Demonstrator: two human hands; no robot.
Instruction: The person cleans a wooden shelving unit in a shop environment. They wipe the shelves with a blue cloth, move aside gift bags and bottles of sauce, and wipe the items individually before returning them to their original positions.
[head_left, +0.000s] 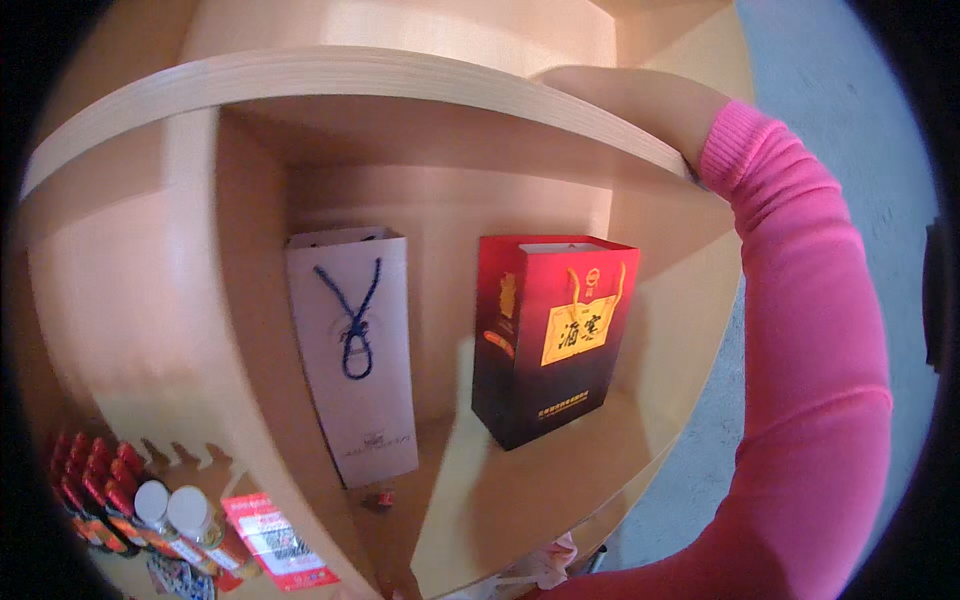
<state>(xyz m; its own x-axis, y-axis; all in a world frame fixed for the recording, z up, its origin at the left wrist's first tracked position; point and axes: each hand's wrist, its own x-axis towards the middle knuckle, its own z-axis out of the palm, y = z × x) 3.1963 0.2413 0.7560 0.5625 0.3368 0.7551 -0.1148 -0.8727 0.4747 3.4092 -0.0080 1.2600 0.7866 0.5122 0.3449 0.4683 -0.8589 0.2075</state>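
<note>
My right arm, in a pink sleeve, curves up the right side and reaches over the front edge of a pale wooden shelf board (390, 75). Only the bare wrist area of my right hand (637, 97) shows above that board; the fingers are hidden behind it, so what they touch cannot be seen. My left hand is out of view. In the compartment under the board, a white paper gift bag (356, 405) with dark blue cord handles stands at the left. A red and black paper gift bag (570, 382) with yellow cord handles stands to its right.
A tiny red object (385, 499) lies by the white bag's base. Left of the upright divider (225, 322) stand several red-topped containers (97, 480) and two white-lidded jars (191, 517). A red card with a printed code (281, 540) is beside them. Grey floor (675, 510) shows at right.
</note>
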